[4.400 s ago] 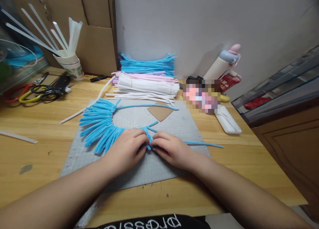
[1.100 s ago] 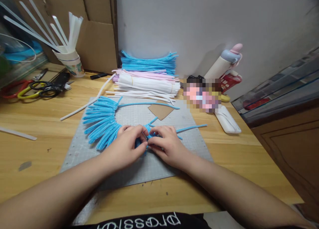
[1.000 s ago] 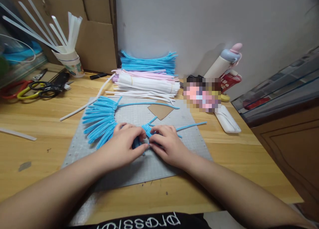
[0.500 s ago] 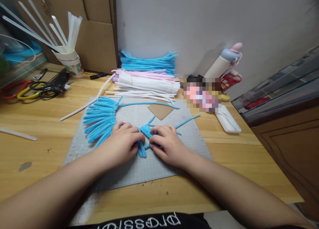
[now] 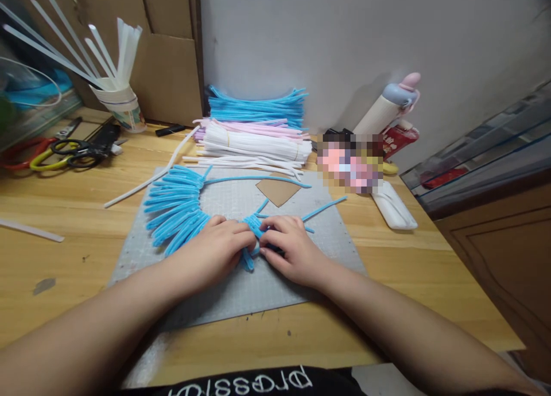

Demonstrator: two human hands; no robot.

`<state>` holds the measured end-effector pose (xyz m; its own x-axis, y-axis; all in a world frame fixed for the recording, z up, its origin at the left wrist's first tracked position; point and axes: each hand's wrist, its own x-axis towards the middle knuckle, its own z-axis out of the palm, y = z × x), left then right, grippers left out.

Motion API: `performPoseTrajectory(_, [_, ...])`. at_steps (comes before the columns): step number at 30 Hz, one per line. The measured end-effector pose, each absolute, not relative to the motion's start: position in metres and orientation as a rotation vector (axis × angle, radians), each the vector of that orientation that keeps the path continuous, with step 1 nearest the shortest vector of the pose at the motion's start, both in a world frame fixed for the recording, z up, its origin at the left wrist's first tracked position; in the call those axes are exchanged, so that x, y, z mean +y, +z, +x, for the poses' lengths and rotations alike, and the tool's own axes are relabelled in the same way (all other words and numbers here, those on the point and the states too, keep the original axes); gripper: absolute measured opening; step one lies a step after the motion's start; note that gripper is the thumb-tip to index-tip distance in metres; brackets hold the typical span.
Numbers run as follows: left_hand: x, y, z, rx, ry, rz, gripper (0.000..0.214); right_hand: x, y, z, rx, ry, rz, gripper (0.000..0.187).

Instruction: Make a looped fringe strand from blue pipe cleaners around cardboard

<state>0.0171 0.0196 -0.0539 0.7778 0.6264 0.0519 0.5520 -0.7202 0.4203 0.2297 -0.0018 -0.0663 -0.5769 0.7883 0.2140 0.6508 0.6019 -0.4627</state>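
Note:
A fan of looped blue pipe cleaners (image 5: 174, 206) curves over the grey cutting mat (image 5: 142, 281). My left hand (image 5: 226, 241) is closed on the looped strip near its lower right end, fingertips pressed against the blue loops. Right beside it, my right hand (image 5: 286, 244) pinches the same blue pipe cleaners with curled fingers. Loose blue ends (image 5: 325, 209) stick out beyond my right hand, and one long blue stem (image 5: 253, 178) runs right from the fan's top. My fingers hide the exact spot being gripped. A brown cardboard piece (image 5: 278, 193) lies on the mat.
Bundles of blue pipe cleaners (image 5: 256, 108) and white pipe cleaners (image 5: 253, 143) lie against the wall. At the left are a paper cup (image 5: 123, 109) of white sticks and several scissors (image 5: 71, 155). A bottle (image 5: 379, 115) and a white case (image 5: 394, 206) are at the right.
My left hand has shifted slightly right, closer to my right hand, covering more of the blue loops between them. My right hand has barely moved.

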Motion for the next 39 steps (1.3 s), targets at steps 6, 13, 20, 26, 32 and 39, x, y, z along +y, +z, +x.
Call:
performPoseTrajectory(6, [0.02,-0.05,0.0167,0.916,0.239,2.58,0.019,-0.0019,-0.0648,0.2291,-2.446,0.482,-1.162,0.003])
performPoseTrajectory(13, [0.0195,-0.0534,0.0177,0.922,0.221,2.638,0.016,-0.0017,-0.0654,0.2291,-2.44,0.484,-1.161,0.003])
performPoseTrajectory(20, [0.0188,-0.0538,0.0157,0.903,0.23,2.639,0.012,-0.0021,-0.0655,0.2292,-2.408,0.518,-1.154,0.002])
performPoseTrajectory(26, [0.0185,-0.0547,0.016,0.907,0.209,2.641,0.011,-0.0012,-0.0678,0.23,-2.428,0.465,-1.137,0.003])
performPoseTrajectory(32, [0.0177,-0.0544,0.0173,0.925,0.196,2.666,0.019,-0.001,-0.0717,0.2301,-2.478,0.315,-1.077,0.011])
performPoseTrajectory(39, [0.0156,-0.0521,0.0224,0.995,0.144,2.698,0.019,-0.0003,-0.0676,0.2283,-2.544,0.347,-0.937,0.015])
